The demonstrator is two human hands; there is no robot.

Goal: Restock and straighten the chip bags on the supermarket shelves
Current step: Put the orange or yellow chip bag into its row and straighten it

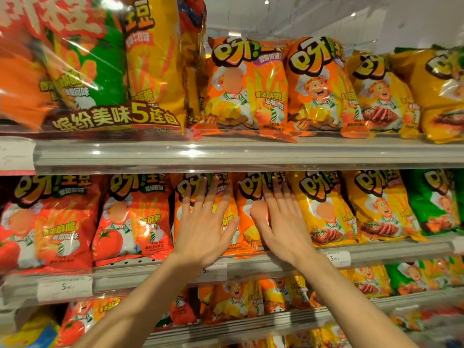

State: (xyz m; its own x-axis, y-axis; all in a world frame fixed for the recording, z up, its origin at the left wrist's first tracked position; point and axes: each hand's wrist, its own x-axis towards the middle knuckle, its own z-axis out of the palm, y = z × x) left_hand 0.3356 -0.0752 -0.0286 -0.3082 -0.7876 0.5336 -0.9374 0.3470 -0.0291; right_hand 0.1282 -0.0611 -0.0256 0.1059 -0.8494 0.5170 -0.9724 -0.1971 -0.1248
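My left hand and right hand press flat, fingers straight, grasping nothing, on two orange bags; rows beside them look faced. The bags above my fingers lean, so I judge straightening half done.

Two hands are up against the middle shelf, a left hand and a right hand. That shelf shows seven bag fronts: two red tomato bags, two orange bags, two yellow bags and one green bag at far right. The top shelf has two orange bags, two yellow bags and one big multipack. Three price tags are visible, possibly more off to the blurred right.
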